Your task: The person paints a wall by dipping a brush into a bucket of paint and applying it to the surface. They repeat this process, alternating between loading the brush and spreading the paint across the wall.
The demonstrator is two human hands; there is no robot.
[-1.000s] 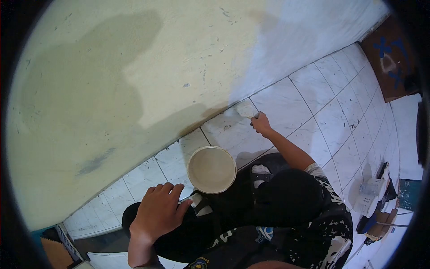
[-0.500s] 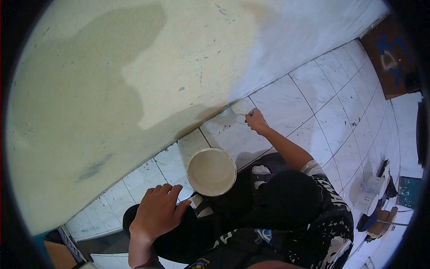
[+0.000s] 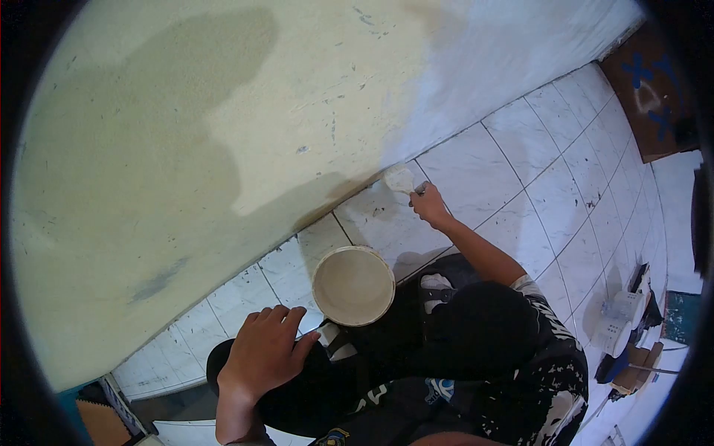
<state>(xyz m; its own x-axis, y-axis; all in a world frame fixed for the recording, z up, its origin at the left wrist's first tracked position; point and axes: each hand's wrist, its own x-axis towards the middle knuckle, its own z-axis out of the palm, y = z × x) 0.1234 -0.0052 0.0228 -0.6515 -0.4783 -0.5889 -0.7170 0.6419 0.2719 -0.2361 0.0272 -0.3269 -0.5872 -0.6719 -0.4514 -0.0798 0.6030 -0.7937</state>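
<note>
Down low, the wall (image 3: 223, 111) is meeting the floor (image 3: 476, 171); the bucket (image 3: 353, 248) is sitting there between both hands. The left hand (image 3: 264, 353) is resting spread on a knee (image 3: 297, 386), empty. The right hand (image 3: 431, 206) is gripping the brush (image 3: 401, 179) at the seam; light, flat strokes probably suit it.

Cream wall (image 3: 312, 97) scuffed and flecked, large darker patch (image 3: 126, 149) on its left, whiter area (image 3: 506, 52) toward the right, white marbled floor tiles (image 3: 550, 193) with dark grout lines, brown board (image 3: 654, 97) with blue crosses at far right
</note>
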